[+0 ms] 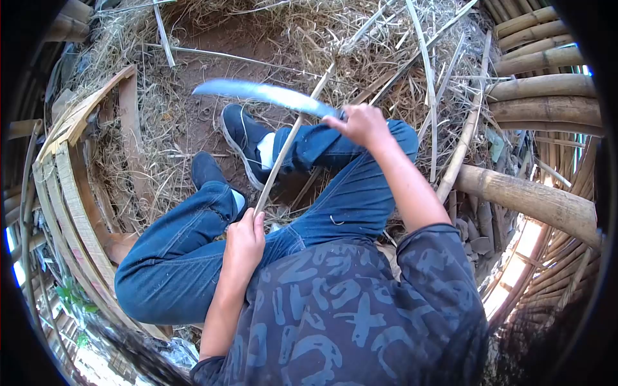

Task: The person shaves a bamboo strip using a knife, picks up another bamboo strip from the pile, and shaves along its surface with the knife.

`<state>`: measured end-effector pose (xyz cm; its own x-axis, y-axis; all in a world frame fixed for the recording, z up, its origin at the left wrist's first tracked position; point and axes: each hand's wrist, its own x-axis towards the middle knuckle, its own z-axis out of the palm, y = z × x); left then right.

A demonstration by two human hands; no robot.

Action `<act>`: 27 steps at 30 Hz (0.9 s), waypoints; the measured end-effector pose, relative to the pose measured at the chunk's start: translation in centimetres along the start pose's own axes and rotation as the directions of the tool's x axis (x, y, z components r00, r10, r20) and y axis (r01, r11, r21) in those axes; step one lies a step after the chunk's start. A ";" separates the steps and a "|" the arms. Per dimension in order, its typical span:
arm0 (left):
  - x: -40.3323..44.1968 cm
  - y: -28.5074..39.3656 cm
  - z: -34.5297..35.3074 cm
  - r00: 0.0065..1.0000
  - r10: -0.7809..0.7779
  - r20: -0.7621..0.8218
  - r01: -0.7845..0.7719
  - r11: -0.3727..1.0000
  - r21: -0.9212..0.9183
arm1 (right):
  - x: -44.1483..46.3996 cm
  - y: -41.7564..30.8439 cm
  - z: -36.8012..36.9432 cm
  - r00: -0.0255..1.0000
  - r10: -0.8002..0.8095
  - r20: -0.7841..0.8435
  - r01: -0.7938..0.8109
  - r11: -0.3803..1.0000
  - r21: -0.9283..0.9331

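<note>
My left hand (245, 239) is closed around the lower end of a bamboo strip (283, 154). The strip slants up and away between my legs, its far end above the ground litter. In my right hand (365, 125) is a machete (264, 94), with its handle hidden inside my fist. Its long, slightly curved blade points left, shiny and a little smeared by motion. Near its handle end, the blade crosses the upper part of the strip; whether the two touch I cannot tell.
Bamboo shavings (174, 154) and loose splints cover the ground around my shoes (241, 135). A wooden slatted crate (71, 186) stands on the left. Thick bamboo poles (534, 199) lie at the right, one reaching close to my right arm.
</note>
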<state>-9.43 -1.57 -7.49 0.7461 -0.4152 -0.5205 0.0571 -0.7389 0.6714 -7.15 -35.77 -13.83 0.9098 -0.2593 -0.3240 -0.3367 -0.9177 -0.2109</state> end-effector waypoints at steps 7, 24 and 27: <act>0.6 0.5 0.2 0.997 0.068 -0.025 -0.067 0.997 0.042 | 1.7 1.3 -1.6 0.968 0.219 -0.124 -0.209 0.974 0.090; 1.1 -0.2 0.3 0.999 -0.028 0.038 0.030 0.999 -0.043 | 2.5 6.0 -1.2 0.983 0.157 -0.094 -0.152 0.987 0.055; 1.5 0.2 0.1 1.000 0.001 0.004 -0.001 0.999 -0.033 | 3.1 6.6 1.3 0.943 0.241 -0.231 -0.219 0.969 0.117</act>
<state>-8.43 -2.37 -8.22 0.7434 -0.4180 -0.5222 0.0784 -0.7208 0.6887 -6.88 -42.22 -17.42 0.8324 -0.5353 -0.1432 -0.5539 -0.7968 -0.2413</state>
